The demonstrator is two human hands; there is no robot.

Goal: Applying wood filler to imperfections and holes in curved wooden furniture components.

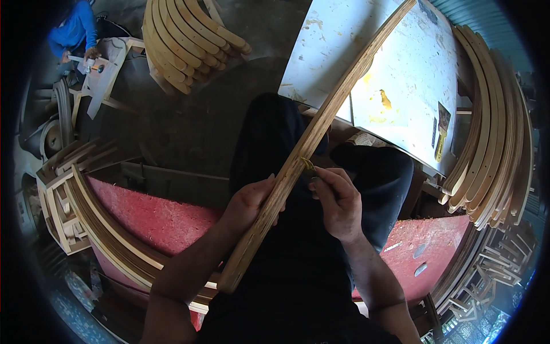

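Observation:
A long, slightly curved laminated wood strip (pixel 321 123) slants across my lap. Its near end is by my left forearm and its far end is over the white board. My left hand (pixel 250 202) is wrapped round the strip's lower part, with fingertips showing on the far side. Just right of the strip, my right hand (pixel 338 200) pinches a small thin tool (pixel 310 166), its yellow-smeared tip touching the strip's layered edge. The fingers hide most of this tool, so its exact kind is unclear.
The white board (pixel 321 51) bears a yellow paste smear (pixel 385 100) and a putty knife (pixel 441 135). Curved wood strips (pixel 487 126) are stacked at right, with more strips (pixel 183 40) at far left. A red bench (pixel 154 215) lies beneath me. A person in blue (pixel 74 28) works far left.

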